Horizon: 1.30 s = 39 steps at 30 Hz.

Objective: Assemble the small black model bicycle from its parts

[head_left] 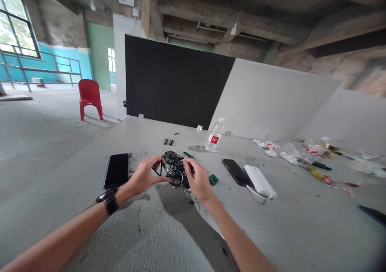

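Observation:
My left hand (147,175), with a black watch on the wrist, holds a small black model bicycle (175,177) between thumb and fingers. Its spoked wheel faces me. My right hand (195,177) is pinched at the right side of the model; whatever lies between its fingertips is too small to make out. Behind the model, another small spoked wheel (171,154) lies among dark parts on the grey table (144,228). A green piece (213,179) rests just right of my right hand.
A dark phone (116,170) lies left. A water bottle (215,135) stands behind; another phone (237,172) and a white power bank (259,181) with a cable lie right. Wrappers and bottles litter the far right. A black and white partition (177,83) borders the table's back.

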Tool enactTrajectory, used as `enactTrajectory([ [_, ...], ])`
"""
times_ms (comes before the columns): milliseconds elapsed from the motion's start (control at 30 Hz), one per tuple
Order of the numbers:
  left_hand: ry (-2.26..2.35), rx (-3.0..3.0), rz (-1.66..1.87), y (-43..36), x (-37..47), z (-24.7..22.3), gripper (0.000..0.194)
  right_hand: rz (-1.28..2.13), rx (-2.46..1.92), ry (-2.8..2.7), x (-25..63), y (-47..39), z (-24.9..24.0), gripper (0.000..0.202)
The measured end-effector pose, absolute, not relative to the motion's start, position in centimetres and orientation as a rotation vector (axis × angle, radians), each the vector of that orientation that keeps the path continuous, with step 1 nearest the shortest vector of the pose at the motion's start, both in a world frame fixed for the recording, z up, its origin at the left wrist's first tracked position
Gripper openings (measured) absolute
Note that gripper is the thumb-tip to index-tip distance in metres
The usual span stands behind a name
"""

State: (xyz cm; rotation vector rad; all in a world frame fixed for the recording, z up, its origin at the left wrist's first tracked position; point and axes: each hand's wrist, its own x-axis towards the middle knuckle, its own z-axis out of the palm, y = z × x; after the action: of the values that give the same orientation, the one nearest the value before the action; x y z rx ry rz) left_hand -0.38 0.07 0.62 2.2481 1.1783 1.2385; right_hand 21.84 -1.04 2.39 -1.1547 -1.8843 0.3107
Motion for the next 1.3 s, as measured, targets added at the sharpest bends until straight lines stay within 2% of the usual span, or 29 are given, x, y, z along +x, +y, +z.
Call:
enactTrajectory([
  [200, 1.107, 2.294, 1.233, -0.4, -0.1, 0.4, 0.046, 0.165, -1.055, -1.892, 21.4, -1.7, 1.9, 0.021],
  [533, 1.127, 2.234, 1.311, -0.7, 0.3, 0.6, 0.051, -0.139, -1.013, -1.885, 21.6, -1.8, 1.9, 0.023],
  [1000, 1.146, 2.066, 1.205, -1.1, 1.0, 1.0, 0.047, -0.202, -0.808, -1.93, 19.8, -2.9, 1.5, 0.025],
  [1300, 1.09, 2.045, 1.237, -1.1, 1.0, 0.9, 0.045, -0.239, -0.824, -1.966, 20.0, -2.8, 1.5, 0.027],
])
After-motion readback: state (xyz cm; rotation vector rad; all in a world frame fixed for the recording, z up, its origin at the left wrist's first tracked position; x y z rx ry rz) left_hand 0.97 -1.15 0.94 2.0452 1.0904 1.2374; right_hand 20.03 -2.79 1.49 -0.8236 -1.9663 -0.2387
